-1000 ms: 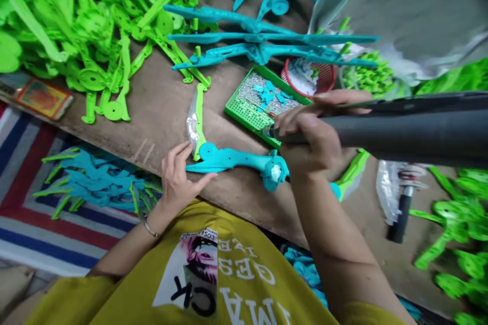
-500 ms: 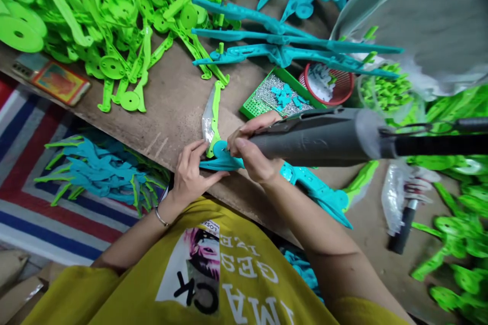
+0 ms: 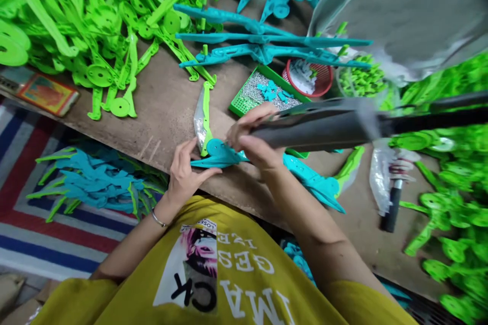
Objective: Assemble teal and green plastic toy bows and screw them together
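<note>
A long blue plastic piece lies along the table's front edge, with a green-edged clear blade at each end. My left hand grips its left end, thumb along the near side and fingers by the round blue joint. In my right hand is a dark grey power screwdriver, lying nearly level and pointing left. Its tip is over the blue piece and hidden by my fingers. The left clear blade points away from me on the table.
Green parts are heaped at the back left, more at the right. Beyond my hands are a green tray of screws, a red basket and several long blue parts. A black-handled tool lies right.
The view has shifted, so the table's things sit a little further left. The screwdriver's tip has moved right along the blue piece, off the round joint. Both hands keep their hold.
</note>
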`<state>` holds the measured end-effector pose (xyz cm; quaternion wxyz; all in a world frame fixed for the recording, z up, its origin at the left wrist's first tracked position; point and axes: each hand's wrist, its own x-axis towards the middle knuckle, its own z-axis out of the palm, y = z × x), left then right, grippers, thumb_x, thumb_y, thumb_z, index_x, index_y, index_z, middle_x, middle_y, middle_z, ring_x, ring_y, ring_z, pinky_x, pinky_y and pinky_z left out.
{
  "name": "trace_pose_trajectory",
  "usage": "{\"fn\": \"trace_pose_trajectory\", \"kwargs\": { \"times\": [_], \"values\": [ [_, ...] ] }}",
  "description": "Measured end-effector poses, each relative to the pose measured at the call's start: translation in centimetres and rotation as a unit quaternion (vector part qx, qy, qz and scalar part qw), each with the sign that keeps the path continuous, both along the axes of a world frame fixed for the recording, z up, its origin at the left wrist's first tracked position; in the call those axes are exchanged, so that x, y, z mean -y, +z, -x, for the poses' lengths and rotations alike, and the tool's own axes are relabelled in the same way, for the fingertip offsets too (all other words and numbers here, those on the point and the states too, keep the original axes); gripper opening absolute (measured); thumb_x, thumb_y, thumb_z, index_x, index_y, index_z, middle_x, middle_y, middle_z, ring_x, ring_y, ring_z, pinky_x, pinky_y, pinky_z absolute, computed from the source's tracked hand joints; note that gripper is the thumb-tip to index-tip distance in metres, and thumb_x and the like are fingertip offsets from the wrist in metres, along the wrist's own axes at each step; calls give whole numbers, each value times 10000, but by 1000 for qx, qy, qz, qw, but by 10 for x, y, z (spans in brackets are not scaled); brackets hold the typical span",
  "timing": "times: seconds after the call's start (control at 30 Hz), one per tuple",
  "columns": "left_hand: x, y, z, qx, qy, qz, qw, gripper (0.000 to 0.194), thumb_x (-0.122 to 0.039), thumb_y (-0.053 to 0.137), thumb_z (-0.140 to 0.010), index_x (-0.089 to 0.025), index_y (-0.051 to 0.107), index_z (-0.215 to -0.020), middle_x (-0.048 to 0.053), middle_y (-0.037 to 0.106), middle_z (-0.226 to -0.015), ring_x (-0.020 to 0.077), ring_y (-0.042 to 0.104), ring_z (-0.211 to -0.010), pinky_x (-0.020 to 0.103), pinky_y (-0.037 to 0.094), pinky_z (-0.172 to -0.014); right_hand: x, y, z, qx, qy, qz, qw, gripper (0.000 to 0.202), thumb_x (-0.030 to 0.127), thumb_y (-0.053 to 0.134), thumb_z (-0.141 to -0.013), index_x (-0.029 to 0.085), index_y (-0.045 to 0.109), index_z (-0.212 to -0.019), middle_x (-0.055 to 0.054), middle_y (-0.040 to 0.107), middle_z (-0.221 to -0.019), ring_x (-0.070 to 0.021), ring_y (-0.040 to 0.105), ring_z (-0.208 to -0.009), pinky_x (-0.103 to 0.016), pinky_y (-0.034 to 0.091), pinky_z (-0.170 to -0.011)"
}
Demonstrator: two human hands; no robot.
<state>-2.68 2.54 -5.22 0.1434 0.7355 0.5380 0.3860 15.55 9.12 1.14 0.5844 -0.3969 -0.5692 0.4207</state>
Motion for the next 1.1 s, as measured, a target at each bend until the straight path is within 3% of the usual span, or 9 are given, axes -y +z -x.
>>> {"fn": "trace_pose_trajectory", "kwargs": {
  "times": [0.1, 0.2, 0.47, 0.67, 0.77, 0.93, 1.0, 1.03, 1.1],
  "values": [
    [0, 0, 3, -4, -19, -1, 1000, 847, -611, 774, -738, -158, 443, -1373, 124, 636, -1126, 177, 690, -789, 387, 574, -898, 0, 9, -25, -80, -88, -67, 991, 247, 405, 712, -773, 327, 581, -968, 118, 475, -461, -129, 418, -333, -307, 424, -397],
    [-1, 0, 10, 13, -44, 10, 999, 789, -541, 787, -774, -173, 436, -1377, 109, 631, -1123, 182, 701, -841, 380, 572, -910, 8, 8, -52, -53, -175, -38, 982, 278, 406, 743, -737, 292, 581, -932, 102, 495, -503, -126, 467, -378, -309, 453, -438],
    [-4, 8, 24, -25, -131, -13, 991, 217, -274, 677, -906, -177, 583, -1076, 81, 668, -997, 198, 677, -964, 322, 560, -855, 32, 9, -88, -28, -292, -32, 955, 342, 473, 748, -686, 264, 567, -887, 74, 539, -574, -135, 536, -466, -307, 467, -482],
    [-10, 14, 32, -56, -146, 1, 988, 121, -285, 636, -933, -176, 663, -980, 69, 730, -912, 191, 696, -863, 308, 543, -787, 28, 4, -112, 24, -332, -8, 943, 396, 503, 781, -702, 263, 575, -941, 68, 567, -675, -138, 609, -596, -328, 538, -640],
    [-13, 17, 37, -43, -166, 46, 984, 146, -315, 674, -910, -174, 695, -944, 60, 741, -877, 176, 701, -809, 284, 535, -743, 36, 5, -115, 56, -342, -17, 938, 473, 462, 836, -667, 280, 569, -1014, 38, 614, -810, -155, 645, -763, -327, 546, -725],
    [-13, 26, 40, 7, -193, 59, 979, 126, -295, 733, -867, -174, 716, -898, 46, 757, -858, 152, 711, -774, 254, 546, -719, 94, 11, -78, 18, -482, -80, 872, 450, 406, 843, -675, 288, 572, -1014, 17, 603, -961, -145, 638, -863, -295, 531, -759],
    [-10, 32, 40, 27, -203, 48, 978, 103, -265, 743, -858, -173, 719, -898, 48, 762, -858, 148, 716, -772, 251, 558, -716, 124, 7, -52, -49, -403, 48, 913, 325, 384, 826, -714, 258, 586, -894, 58, 603, -785, -101, 601, -666, -263, 512, -655],
    [-8, 36, 39, 33, -207, 41, 977, 89, -247, 743, -857, -174, 720, -902, 49, 764, -861, 147, 719, -773, 251, 564, -713, 136, 4, -38, -82, -286, 175, 939, 273, 386, 811, -741, 238, 606, -841, 58, 610, -697, -97, 591, -592, -257, 504, -604],
    [-4, 44, 38, 41, -213, 27, 976, 66, -208, 738, -857, -175, 718, -911, 51, 766, -868, 146, 724, -786, 250, 573, -713, 151, -5, -12, -166, -62, 401, 899, 312, 412, 835, -714, 202, 659, -863, 8, 684, -721, -133, 658, -636, -289, 551, -634]
  ]
}}
